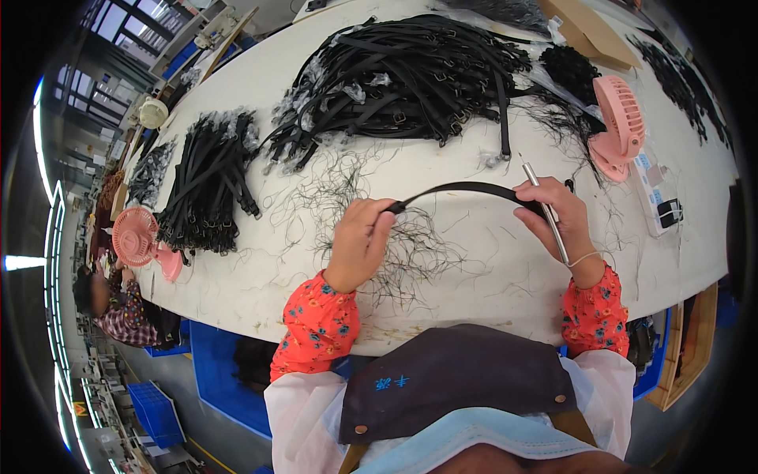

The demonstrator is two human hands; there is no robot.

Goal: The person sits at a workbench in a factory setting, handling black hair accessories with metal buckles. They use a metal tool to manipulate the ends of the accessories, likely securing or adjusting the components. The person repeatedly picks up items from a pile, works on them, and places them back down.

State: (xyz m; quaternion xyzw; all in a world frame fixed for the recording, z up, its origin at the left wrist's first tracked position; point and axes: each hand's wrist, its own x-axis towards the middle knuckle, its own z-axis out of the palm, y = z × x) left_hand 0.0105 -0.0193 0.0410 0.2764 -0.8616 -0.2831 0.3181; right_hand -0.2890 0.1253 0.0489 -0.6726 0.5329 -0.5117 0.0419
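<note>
A black strap (466,186) arches between my two hands above the white table. My left hand (357,241) pinches one end of it between thumb and fingers. At the other end, my right hand (562,217) grips the strap and also has a slim silver pen-like tool (550,223) lying across the fingers, its thin tip pointing up and away. What my right fingers do behind the strap is partly hidden. Loose dark thread ends (410,249) lie scattered on the table beneath and beside my left hand.
Beyond my hands lies a big heap of black buckled straps (403,79), with a smaller bundle (207,182) to the left. Pink fans stand at the right (620,126) and left (136,237). A white power strip (649,193) lies at the right. Another person (118,308) sits at far left.
</note>
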